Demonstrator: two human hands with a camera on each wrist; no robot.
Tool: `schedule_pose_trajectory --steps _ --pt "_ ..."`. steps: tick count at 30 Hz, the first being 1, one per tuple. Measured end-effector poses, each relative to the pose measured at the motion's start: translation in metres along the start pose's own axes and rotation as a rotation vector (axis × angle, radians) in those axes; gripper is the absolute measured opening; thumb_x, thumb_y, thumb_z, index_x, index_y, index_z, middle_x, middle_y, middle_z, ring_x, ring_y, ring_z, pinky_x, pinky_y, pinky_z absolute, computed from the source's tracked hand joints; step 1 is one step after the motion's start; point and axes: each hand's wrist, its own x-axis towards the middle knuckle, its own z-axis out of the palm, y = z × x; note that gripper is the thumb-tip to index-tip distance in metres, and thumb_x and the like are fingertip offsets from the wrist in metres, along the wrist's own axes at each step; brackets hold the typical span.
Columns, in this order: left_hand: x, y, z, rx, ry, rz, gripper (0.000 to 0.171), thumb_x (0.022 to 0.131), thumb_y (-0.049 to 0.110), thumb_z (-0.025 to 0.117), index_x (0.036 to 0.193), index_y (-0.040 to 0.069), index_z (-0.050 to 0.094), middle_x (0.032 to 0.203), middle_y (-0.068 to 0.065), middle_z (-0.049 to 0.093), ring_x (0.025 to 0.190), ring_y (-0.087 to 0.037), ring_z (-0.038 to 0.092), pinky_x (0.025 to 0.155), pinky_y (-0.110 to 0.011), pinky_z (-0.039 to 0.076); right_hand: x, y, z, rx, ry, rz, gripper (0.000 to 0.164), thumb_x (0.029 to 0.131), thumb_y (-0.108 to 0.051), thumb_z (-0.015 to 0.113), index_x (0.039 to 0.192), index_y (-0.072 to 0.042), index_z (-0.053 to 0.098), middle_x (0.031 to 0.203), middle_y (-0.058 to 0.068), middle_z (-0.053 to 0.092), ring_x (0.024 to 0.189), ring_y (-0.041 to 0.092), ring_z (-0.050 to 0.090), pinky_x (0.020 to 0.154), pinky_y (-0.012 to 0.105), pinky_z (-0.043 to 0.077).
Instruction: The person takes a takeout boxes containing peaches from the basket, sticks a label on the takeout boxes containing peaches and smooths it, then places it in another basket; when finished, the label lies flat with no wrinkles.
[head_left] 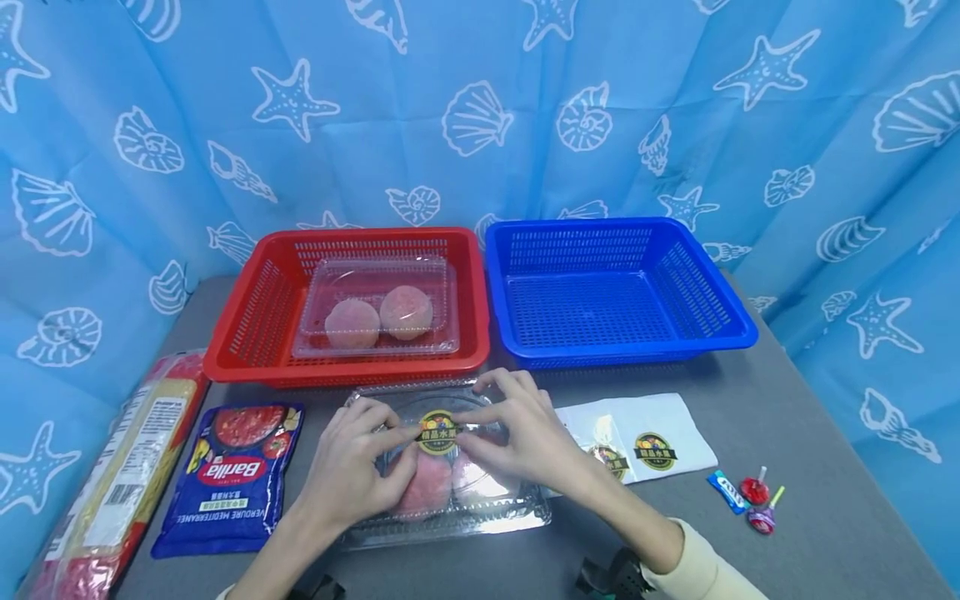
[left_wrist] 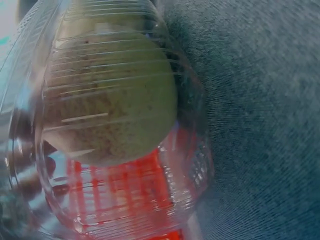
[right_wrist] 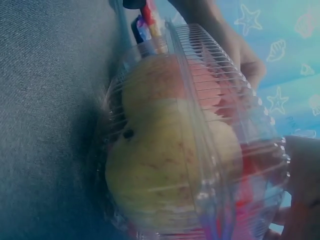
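At the lower centre of the head view, the left hand (head_left: 356,458) and right hand (head_left: 521,433) meet over a round black-and-gold label (head_left: 437,433), index fingers extended and thumbs spread below them; the fingertips touch the label's left and right edges, and neither hand is closed round anything. The label lies on the lid of a clear plastic container (head_left: 487,527), with pinkish peaches (head_left: 423,493) inside. Just right of it, a white sheet (head_left: 678,421) bears two similar labels; three wrapped sweets (head_left: 754,491) lie farther toward the lower right. Above the container stand a red basket (head_left: 345,371), holding another clear container with two peaches, and a blue basket (head_left: 630,351). A blue Barilla pouch (head_left: 228,512) and a long packet (head_left: 123,475) occupy the lower left.
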Motion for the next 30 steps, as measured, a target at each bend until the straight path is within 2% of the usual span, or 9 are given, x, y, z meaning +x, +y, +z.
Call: schedule_pose_trajectory --steps 5,10,13,16,18,19,23,28,30 --pt "-0.002 -0.001 -0.003 -0.047 0.02 -0.031 0.005 0.071 0.015 0.077 0.072 0.017 0.081 0.073 0.008 0.06 0.078 -0.01 0.056 0.07 -0.033 0.046 -0.005 0.007 -0.003 0.071 -0.034 0.002 0.03 0.085 -0.031 0.08 0.115 -0.031 0.079 0.143 0.006 0.053 0.128 0.028 0.04 0.098 0.052 0.042" --pt "-0.006 -0.003 -0.009 -0.122 0.043 -0.101 0.006 0.07 0.012 0.079 0.069 0.018 0.078 0.077 0.007 0.063 0.081 -0.012 0.058 0.074 -0.035 0.045 -0.019 0.019 -0.008 0.204 -0.077 0.105 0.042 0.086 -0.036 0.079 0.128 -0.036 0.071 0.163 0.016 0.028 0.147 0.04 0.024 0.101 0.071 0.043" --pt "-0.009 -0.004 -0.011 -0.131 0.021 -0.121 0.007 0.071 0.014 0.08 0.076 0.019 0.079 0.084 0.007 0.067 0.087 -0.013 0.059 0.074 -0.033 0.044 -0.03 0.027 -0.01 0.294 -0.131 0.147 0.062 0.087 -0.037 0.08 0.144 -0.032 0.058 0.164 0.024 0.021 0.143 0.047 0.035 0.097 0.066 0.052" --pt "-0.012 -0.005 -0.013 -0.173 0.006 -0.139 0.014 0.071 0.012 0.082 0.082 0.02 0.08 0.092 0.005 0.068 0.094 -0.015 0.059 0.081 -0.034 0.043 -0.04 0.033 -0.011 0.397 -0.206 0.146 0.08 0.089 -0.033 0.079 0.158 -0.026 0.039 0.16 0.029 0.024 0.131 0.052 0.051 0.091 0.056 0.059" --pt "-0.015 -0.006 -0.015 -0.2 -0.001 -0.159 0.019 0.071 0.012 0.084 0.088 0.02 0.081 0.101 0.001 0.068 0.103 -0.018 0.057 0.09 -0.038 0.041 -0.045 0.034 -0.011 0.462 -0.249 0.14 0.089 0.09 -0.032 0.079 0.162 -0.024 0.027 0.163 0.027 0.023 0.129 0.055 0.052 0.092 0.055 0.06" --pt "-0.017 -0.006 -0.016 -0.215 -0.006 -0.173 0.023 0.071 0.011 0.084 0.092 0.02 0.081 0.107 -0.002 0.068 0.109 -0.021 0.056 0.094 -0.041 0.04 -0.047 0.034 -0.01 0.489 -0.261 0.138 0.093 0.09 -0.031 0.078 0.164 -0.023 0.022 0.165 0.025 0.023 0.135 0.057 0.047 0.096 0.056 0.058" --pt "-0.022 -0.011 -0.022 -0.208 -0.009 -0.253 0.041 0.072 0.013 0.086 0.112 0.017 0.078 0.134 -0.015 0.057 0.129 -0.035 0.043 0.102 -0.055 0.031 -0.051 0.031 -0.008 0.615 -0.299 0.199 0.097 0.092 -0.028 0.076 0.164 -0.028 0.011 0.172 0.016 0.01 0.145 0.06 0.033 0.104 0.063 0.051" --pt "-0.019 -0.03 -0.038 -0.131 0.067 -0.366 0.061 0.073 0.013 0.085 0.132 0.01 0.067 0.149 -0.023 0.043 0.137 -0.046 0.031 0.101 -0.066 0.027 -0.054 0.025 -0.005 0.681 -0.273 0.376 0.096 0.094 -0.033 0.073 0.162 -0.035 0.006 0.166 0.03 0.013 0.145 0.061 0.031 0.089 0.055 0.059" --pt "-0.014 -0.038 -0.043 -0.109 0.091 -0.372 0.062 0.074 0.012 0.084 0.133 0.008 0.065 0.149 -0.025 0.043 0.138 -0.048 0.031 0.103 -0.071 0.026 -0.054 0.025 -0.004 0.704 -0.262 0.426 0.096 0.095 -0.034 0.072 0.163 -0.036 0.004 0.164 0.036 0.013 0.137 0.058 0.043 0.08 0.047 0.061"
